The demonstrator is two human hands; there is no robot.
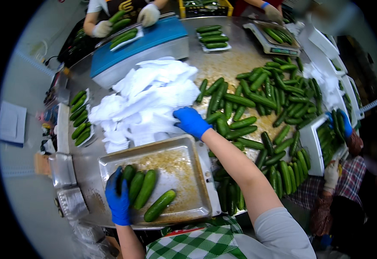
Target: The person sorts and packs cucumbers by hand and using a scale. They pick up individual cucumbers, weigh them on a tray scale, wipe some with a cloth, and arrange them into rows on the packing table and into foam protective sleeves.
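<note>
Cucumbers (262, 100) heaped right of my metal tray (177, 166) lie loose, unpacked; white netting (154, 93) is bunched beyond it. Packs (79, 108) left of it look finished. At least four cucumbers (146, 188) lie inside it; my left hand (118, 199) is at the leftmost, my right hand (193, 122) at the netting; whether either grips, I cannot tell.

Partly hidden, partly cropped
The right forearm (240, 166) covers some of the cucumber pile (262, 97); whether the left hand (118, 200) grips the nearest cucumber (130, 173) is unclear; the upper edge crops a yellow crate (182, 9).
</note>
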